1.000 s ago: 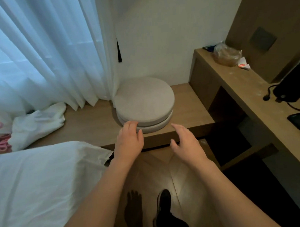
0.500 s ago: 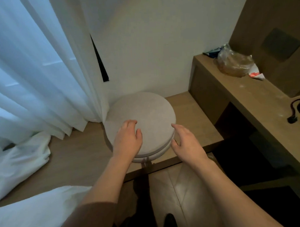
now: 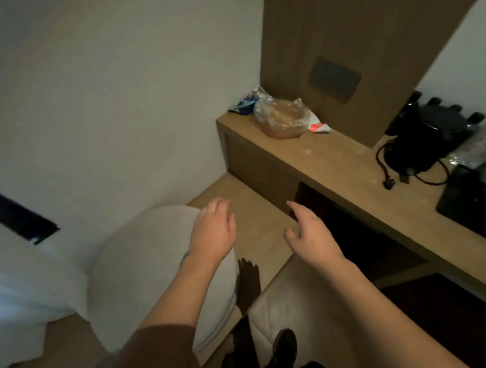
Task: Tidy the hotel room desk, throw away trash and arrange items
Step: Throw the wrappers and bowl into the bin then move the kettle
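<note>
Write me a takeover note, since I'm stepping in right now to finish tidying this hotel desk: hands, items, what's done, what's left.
Left hand: open, holds nothing, over the edge of the round grey cushions on the low bench.
Right hand: open, empty, in the air in front of the desk.
At the desk's far corner: clear plastic bag, blue wrapper, small red-and-white packet. Further right: black kettle with loose cord.
Done: no trash picked up.
Left: throw away bag, wrapper and packet; arrange kettle and cord.

Your trash: crumpled clear plastic bag (image 3: 282,119) at counter's (image 3: 332,164) far-left end; blue wrapper (image 3: 244,105) behind-left, red-white sachet (image 3: 318,127) right, touching it.
</note>
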Available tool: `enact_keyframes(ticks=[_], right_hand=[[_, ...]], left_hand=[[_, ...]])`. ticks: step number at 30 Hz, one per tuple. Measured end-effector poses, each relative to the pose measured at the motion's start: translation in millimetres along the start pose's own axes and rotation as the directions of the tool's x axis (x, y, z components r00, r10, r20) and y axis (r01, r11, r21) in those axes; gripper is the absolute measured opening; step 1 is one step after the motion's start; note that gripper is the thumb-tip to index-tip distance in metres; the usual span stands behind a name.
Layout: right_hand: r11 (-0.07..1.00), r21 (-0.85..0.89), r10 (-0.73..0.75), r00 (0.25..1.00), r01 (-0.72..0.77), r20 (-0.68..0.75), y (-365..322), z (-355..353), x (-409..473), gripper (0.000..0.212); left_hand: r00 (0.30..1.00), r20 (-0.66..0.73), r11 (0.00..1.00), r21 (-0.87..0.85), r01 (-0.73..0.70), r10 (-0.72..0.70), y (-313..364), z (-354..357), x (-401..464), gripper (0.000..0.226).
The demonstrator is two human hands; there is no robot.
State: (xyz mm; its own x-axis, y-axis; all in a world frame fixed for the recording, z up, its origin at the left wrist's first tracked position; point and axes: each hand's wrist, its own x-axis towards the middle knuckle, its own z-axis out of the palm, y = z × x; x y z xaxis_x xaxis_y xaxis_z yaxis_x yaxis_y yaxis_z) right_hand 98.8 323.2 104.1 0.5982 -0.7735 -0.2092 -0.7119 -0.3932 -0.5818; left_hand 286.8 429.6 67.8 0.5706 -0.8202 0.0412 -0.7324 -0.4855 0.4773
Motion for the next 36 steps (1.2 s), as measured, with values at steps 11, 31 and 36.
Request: enact_keyframes(ticks=[11,31,36], right_hand=[[0.982,0.127,0.153,0.986,-0.143,-0.070,76.6,-67.6,104.8,0.062],[0.931,0.236,0.299,0.953,-0.279,-0.053,57.5,-73.9,421.0,0.057],[0.663,0.571,0.623,0.780,-0.484,-0.062,65.4,-50.6,467.9,0.065]], left_hand=[[0.984,0.135,0.993,-0.051,-0.109,0.115,94.8,52.7,131.6,0.044],[0.972,-0.013,0.952,-0.206,0.228,-0.235,13.4,93.8,484.3,0.040],[0.990,0.007,0.987,-0.078,0.138,-0.138,-23.3,124.0,548.8,0.044]])
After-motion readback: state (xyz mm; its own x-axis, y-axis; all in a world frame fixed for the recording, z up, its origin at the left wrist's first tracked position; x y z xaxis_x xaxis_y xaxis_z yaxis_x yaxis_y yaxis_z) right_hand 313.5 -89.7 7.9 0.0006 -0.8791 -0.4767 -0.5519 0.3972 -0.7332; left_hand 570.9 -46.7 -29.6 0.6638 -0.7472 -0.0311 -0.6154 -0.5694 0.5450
